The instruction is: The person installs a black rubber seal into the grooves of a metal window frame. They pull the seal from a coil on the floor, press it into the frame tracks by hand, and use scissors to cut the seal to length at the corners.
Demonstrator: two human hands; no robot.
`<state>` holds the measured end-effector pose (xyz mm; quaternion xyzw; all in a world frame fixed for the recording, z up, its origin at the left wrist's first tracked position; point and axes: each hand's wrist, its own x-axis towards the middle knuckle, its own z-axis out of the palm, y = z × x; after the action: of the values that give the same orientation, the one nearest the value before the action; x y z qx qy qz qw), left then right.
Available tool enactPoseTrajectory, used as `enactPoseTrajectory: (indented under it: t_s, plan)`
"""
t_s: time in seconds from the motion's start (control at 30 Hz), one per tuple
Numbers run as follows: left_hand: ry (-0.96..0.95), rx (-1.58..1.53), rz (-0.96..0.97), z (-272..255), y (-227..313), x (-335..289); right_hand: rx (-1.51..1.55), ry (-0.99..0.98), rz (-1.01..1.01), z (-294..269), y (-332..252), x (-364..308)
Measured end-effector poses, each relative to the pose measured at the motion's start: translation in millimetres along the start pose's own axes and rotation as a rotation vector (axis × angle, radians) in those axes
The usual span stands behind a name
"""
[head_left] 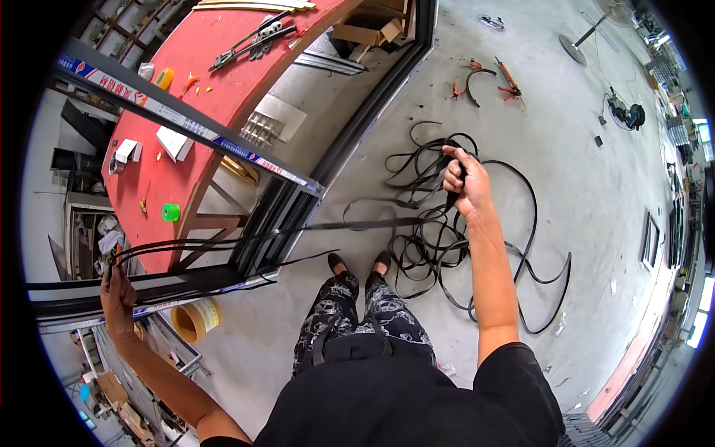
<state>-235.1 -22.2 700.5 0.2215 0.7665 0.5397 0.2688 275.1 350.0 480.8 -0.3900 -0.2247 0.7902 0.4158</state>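
Observation:
My right hand (467, 185), arm stretched forward, is closed in a fist round a black rubber strip (357, 225). The strip runs taut leftward across the dark metal frame (357, 127) to my left hand. Below and around my right fist lies a loose tangle of the same strip (417, 257) on the floor. My left hand (118, 299) is closed at the frame's left side, where lengths of strip bend round beside its fingertips. A small orange piece shows by those fingertips, too small to name.
A red-topped table (171, 97) stands inside the frame, with bolt cutters (253, 45), green tape (170, 212) and white boxes on it. A yellow bucket (195, 320) sits at my left. Hand tools (509, 80) lie on the floor ahead; a fan base (572, 51) stands farther right.

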Motion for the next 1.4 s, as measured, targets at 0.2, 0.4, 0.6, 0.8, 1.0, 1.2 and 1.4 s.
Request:
enactPoseTrajectory:
  t_s: [0.2,0.4,0.6,0.8,1.0,1.2,1.4]
  plan:
    - [-0.004,-0.103,-0.012,-8,-14,-2,0.03,0.127,0.055,-22,31,-18]
    - [-0.02,-0.137,-0.045,-33,-33,-8,-0.003,0.15,0.069,-20,70,-44]
    - [-0.046,-0.184,-0.044,-66,-64,-33,-0.02,0.157,0.067,22,126,-70]
    - [-0.071,-0.35,-0.192,-64,-117,-74,-0.682,-0.053,0.039,168,233,-149]
    - [-0.157,-0.461,-0.444,-36,-178,-120,-0.561,-0.946,0.138,296,344,-278]
    - [-0.212,-0.499,-0.47,-81,-199,-149,-0.755,-0.972,-0.023,305,387,-309]
    - [-0.226,-0.445,-0.508,-88,-205,-156,-0.797,-1.012,0.072,298,412,-328]
